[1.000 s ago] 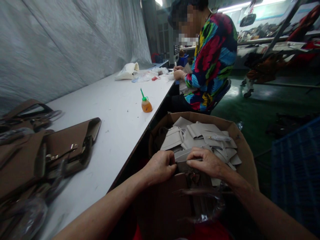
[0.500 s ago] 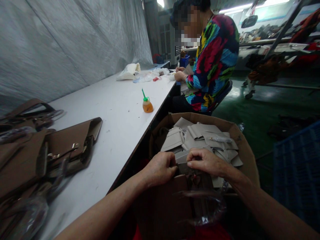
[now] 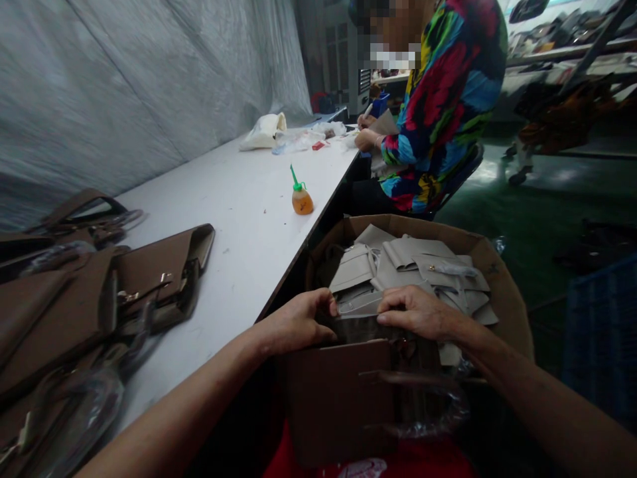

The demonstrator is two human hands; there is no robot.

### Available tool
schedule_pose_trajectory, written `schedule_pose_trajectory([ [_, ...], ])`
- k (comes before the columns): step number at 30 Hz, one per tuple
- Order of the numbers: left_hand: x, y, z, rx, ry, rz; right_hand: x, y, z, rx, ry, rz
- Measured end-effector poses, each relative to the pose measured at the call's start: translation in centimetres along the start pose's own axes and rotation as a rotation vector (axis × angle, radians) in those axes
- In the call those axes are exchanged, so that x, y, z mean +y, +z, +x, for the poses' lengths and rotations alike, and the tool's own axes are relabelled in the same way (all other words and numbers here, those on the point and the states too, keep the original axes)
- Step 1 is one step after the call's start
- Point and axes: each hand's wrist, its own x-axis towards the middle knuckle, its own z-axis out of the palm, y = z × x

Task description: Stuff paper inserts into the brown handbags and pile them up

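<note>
A brown handbag [image 3: 343, 392] stands on my lap below the table edge, its handle wrapped in clear plastic. My left hand [image 3: 296, 324] is closed on the left end of its top opening. My right hand [image 3: 418, 312] is closed on the right end, fingers curled over the rim. The two hands are apart, with the bag's dark mouth between them. Just behind the hands sits a cardboard box [image 3: 502, 292] filled with several grey leather pieces [image 3: 413, 262].
Brown handbags [image 3: 124, 285] lie piled on the white table [image 3: 249, 219] at the left. An orange glue bottle [image 3: 301, 198] with a green nozzle stands near the table edge. A person in a colourful shirt [image 3: 438, 99] sits at the far end, hands on the table. A blue crate [image 3: 602, 325] is at the right.
My hands have spread apart along the bag's top, the left one moving left. The view has shifted so the box and the seated person appear higher and further right.
</note>
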Motion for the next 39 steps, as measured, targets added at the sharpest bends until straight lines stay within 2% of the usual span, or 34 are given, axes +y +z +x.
schedule_pose_trajectory([
  [3,0.0,0.0,-0.1,0.014,0.002,0.024,-0.2,0.0,-0.1,0.010,-0.014,0.001],
  [9,0.3,0.4,-0.1,0.146,-0.078,0.144,-0.3,0.0,-0.1,0.016,-0.025,0.004],
  [15,0.3,0.3,-0.1,0.139,-0.160,0.217,-0.1,0.1,0.0,0.012,-0.025,-0.001],
  [21,-0.3,0.2,-0.1,0.124,-0.097,0.216,-0.3,0.0,0.0,0.002,-0.029,-0.041],
  [28,-0.9,0.4,0.0,0.136,-0.078,0.237,-1.7,-0.4,-0.1,-0.049,-0.047,-0.130],
  [35,0.2,0.7,-0.2,0.160,-0.045,0.367,-2.0,-0.7,-0.1,-0.075,-0.042,-0.183],
  [39,0.5,0.8,-0.3,0.144,-0.003,0.367,-2.5,-1.0,0.4,-0.177,-0.008,-0.286],
])
